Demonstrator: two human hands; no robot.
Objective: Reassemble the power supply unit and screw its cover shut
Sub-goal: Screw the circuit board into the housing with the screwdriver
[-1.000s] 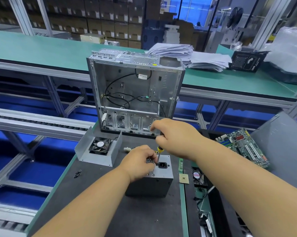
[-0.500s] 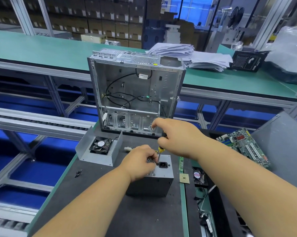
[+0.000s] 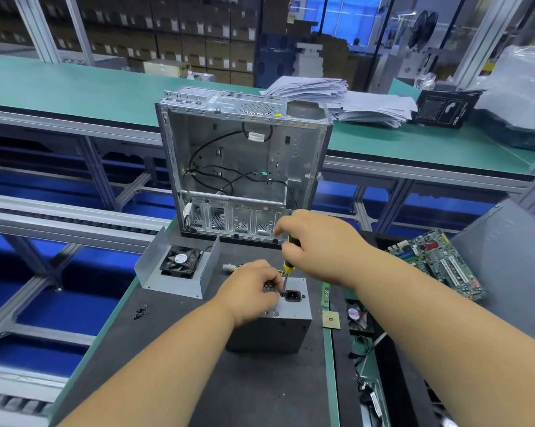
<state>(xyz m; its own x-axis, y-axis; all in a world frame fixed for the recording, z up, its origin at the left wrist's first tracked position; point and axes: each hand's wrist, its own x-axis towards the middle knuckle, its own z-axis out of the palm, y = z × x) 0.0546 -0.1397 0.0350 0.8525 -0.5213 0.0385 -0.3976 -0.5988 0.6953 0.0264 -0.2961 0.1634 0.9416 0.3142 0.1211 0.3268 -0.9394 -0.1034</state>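
Two hands on job: my right hand (image 3: 318,245) grips screwdriver (image 3: 287,266), tip on power supply unit (image 3: 278,322) on mat; left hand (image 3: 253,291) pinches at tip. Cover (image 3: 173,272) alongside holds fan (image 3: 181,261). Open case (image 3: 241,167) behind holds cables.

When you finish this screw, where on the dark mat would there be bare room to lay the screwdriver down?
Bare mat lies in front of the power supply unit, and between it and the loose screws. Behind it is crowded: fan bracket, white connector, computer case. The right strip holds a CPU chip and small fan.
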